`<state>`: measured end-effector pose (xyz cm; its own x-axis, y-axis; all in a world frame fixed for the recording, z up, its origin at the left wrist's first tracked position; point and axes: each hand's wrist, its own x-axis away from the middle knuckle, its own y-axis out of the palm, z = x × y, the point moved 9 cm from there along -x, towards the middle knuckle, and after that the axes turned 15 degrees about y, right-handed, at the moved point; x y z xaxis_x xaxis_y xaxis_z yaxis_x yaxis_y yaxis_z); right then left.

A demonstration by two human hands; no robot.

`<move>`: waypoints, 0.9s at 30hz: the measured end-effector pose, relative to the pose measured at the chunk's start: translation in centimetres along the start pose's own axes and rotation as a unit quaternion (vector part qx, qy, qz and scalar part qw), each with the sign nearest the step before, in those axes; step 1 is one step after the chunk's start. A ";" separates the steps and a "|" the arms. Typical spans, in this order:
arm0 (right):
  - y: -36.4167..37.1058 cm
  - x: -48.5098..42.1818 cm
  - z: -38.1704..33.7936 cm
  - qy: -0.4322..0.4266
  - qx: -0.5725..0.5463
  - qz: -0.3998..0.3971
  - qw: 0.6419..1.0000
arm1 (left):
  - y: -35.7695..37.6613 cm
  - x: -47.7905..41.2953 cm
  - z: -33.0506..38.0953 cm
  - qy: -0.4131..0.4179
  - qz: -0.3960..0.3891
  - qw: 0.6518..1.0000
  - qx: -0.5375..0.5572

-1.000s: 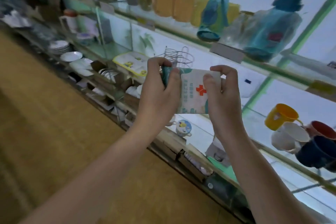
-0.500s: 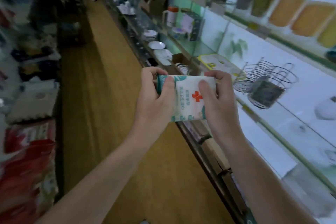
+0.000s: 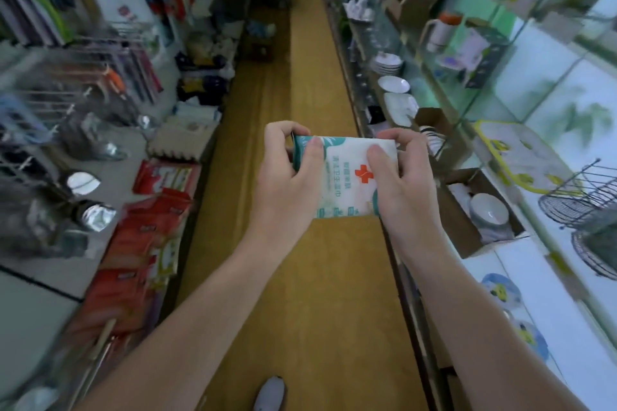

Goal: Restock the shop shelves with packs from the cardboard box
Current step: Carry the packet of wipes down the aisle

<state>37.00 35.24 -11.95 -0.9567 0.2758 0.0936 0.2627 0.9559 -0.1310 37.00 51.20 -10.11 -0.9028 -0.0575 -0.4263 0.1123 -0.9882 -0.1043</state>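
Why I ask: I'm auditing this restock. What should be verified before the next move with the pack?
1. The wet-wipe pack is held in the air over the aisle: ok.
2. Its teal end is pinched by the left hand: ok.
3. Its white end is pinched by the right hand: ok.
4. Pack undamaged: cannot tell, hands cover part.
5. Free slot on the shelves: cannot tell, too blurred.
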 end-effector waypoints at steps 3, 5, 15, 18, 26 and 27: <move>-0.4 -0.2 0.7 0.005 -0.002 -0.032 0.999 | 0.6 0.8 -0.4 -0.009 0.014 1.000 -0.017; -0.7 -0.4 1.2 0.008 -0.003 -0.051 0.999 | 1.2 1.3 -0.8 -0.014 0.019 1.000 -0.020; -0.2 -4.3 2.1 0.014 0.008 -0.082 0.996 | 2.5 -0.9 -3.6 -0.024 0.048 0.998 -0.021; 1.1 -7.4 2.3 0.015 0.009 -0.086 0.996 | 2.5 -3.4 -5.6 -0.027 0.050 0.998 -0.023; 6.2 -19.8 0.6 0.013 0.021 -0.076 0.997 | 2.6 -15.7 -11.9 -0.024 0.047 0.999 -0.007; 6.8 -21.6 0.1 0.013 0.021 -0.072 0.997 | 2.6 -17.5 -12.7 -0.024 0.043 0.999 -0.006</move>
<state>59.42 35.77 -15.01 -0.9803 0.1396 0.1398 0.1174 0.9808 -0.1557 58.36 51.40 -14.29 -0.9084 -0.1499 -0.3904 0.1955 -0.9775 -0.0794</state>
